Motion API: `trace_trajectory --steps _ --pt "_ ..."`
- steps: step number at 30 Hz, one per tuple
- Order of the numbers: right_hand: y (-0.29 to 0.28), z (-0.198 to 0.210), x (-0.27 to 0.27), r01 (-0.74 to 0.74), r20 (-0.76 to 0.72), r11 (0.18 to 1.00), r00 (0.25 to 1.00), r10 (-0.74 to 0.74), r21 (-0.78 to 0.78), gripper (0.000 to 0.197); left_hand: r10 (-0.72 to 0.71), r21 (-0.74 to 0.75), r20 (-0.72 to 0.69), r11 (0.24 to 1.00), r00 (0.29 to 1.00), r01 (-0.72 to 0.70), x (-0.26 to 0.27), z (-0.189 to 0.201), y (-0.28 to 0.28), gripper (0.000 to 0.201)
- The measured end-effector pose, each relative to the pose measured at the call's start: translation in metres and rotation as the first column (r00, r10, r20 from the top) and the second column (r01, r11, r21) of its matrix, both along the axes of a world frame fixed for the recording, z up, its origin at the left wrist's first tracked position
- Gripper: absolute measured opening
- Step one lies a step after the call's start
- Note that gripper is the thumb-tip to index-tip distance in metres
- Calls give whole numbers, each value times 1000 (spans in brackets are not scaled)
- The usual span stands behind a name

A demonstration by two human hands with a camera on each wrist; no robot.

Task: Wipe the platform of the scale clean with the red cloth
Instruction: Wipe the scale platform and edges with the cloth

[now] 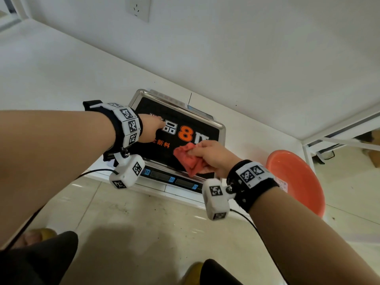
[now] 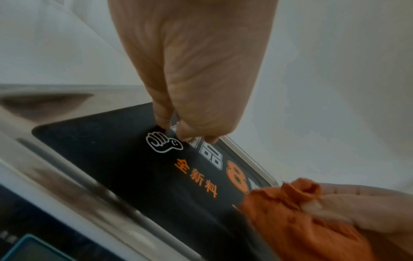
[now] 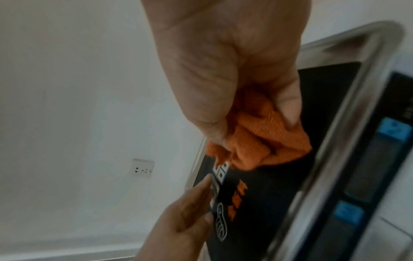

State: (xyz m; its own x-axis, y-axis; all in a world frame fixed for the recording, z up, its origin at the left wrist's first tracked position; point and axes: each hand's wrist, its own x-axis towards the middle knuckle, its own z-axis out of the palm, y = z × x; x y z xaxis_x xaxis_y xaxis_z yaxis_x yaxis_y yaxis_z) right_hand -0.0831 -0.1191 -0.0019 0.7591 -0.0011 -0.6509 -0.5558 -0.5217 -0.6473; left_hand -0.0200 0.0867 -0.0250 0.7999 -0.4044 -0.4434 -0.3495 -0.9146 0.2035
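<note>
Currently on the scale (image 1: 164, 177): my right hand (image 1: 213, 157) grips the bunched red cloth (image 1: 190, 161) against the platform's (image 1: 144, 103) black sheet, near corner.
My left hand (image 1: 151, 128) rests straight fingertips (image 2: 190, 136) on the platform's far-left part. Orange basin (image 1: 296, 182) right of the scale; contents not visible.

Plain indoor room, white walls, wall socket (image 1: 138, 7), white tabletop (image 1: 61, 75) carrying an electronic price scale (image 1: 176, 128), tiled floor (image 1: 144, 223), orange plastic basin (image 1: 296, 179).
</note>
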Motion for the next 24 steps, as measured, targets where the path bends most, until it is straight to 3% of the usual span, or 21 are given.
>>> trace_trajectory --steps 3,6,9,14,19,24 --pt "-14 -3 19 119 93 993 989 -118 -8 18 96 -115 89 990 991 -86 2 9 11 56" --pt "-31 -13 31 301 8 948 953 -303 102 34 232 -216 173 957 957 -193 9 14 28 40" --pt "-21 -24 31 218 73 975 974 -214 -51 25 282 -195 176 949 943 -247 11 14 44 35" --pt "29 -35 28 76 143 996 987 -68 -56 12 299 -164 160 948 941 -273 10 11 59 36" --pt "58 -40 40 123 160 990 978 -133 73 16 251 -150 132 961 959 -231 7 12 60 41" --pt "68 -49 54 135 271 989 956 -114 -63 22 161 -98 91 983 983 -152 6 9 57 44"
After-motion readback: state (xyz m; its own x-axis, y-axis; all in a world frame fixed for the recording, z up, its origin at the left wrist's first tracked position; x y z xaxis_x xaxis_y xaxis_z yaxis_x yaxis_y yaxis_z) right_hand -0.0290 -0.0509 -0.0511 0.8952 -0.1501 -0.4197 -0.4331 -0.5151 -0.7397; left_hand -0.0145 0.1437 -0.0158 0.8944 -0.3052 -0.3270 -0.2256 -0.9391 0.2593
